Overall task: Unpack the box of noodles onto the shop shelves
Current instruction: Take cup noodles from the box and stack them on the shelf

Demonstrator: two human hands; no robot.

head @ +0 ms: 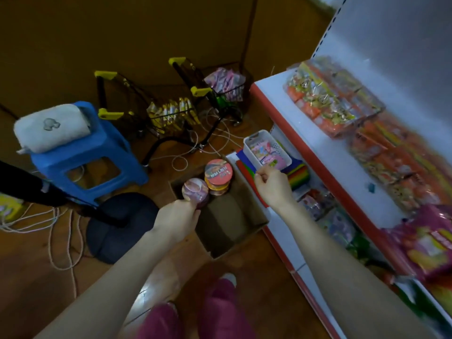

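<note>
An open cardboard box (230, 223) stands on the wooden floor beside the shop shelves (325, 152). At its far end stand round noodle cups: a pink-lidded cup (195, 192) and an orange-lidded cup (218, 172) stacked on another. My left hand (178, 218) grips the near side of the pink-lidded cup. My right hand (272, 183) hovers over the box's right edge with its fingers curled, holding nothing that I can see. Packs of noodles (330, 96) lie on the upper shelf.
A white basket (267, 148) of sachets sits on the low shelf end. Two small black trolleys (156, 111) with yellow handles stand behind. A blue stool (83, 148), a dark round stand base (119, 223) and loose white cables (63, 243) lie to the left.
</note>
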